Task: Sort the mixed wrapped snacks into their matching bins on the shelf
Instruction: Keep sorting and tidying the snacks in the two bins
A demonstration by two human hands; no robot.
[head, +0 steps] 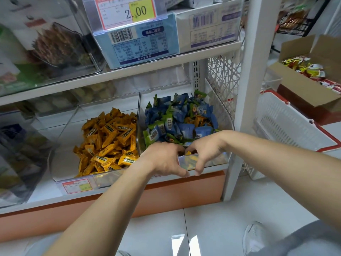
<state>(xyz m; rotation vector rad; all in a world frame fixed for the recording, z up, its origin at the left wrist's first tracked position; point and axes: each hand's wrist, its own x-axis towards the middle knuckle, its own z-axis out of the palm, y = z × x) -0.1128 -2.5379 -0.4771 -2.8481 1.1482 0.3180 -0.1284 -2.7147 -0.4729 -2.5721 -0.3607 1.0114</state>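
Left hand (166, 159) and right hand (205, 152) dip into the bin (229, 117), fingers hidden, so I cannot tell their grasp. Orange snacks (198, 120) buried under blue snacks (177, 111) may be missed.

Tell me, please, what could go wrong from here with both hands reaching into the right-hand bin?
1. Orange snacks lie half buried under the blue and green snacks in the right-hand bin, so some might be missed.
2. The left hand and right hand crowd its front with fingertips hidden, so a blue pack could get scooped up with orange ones.
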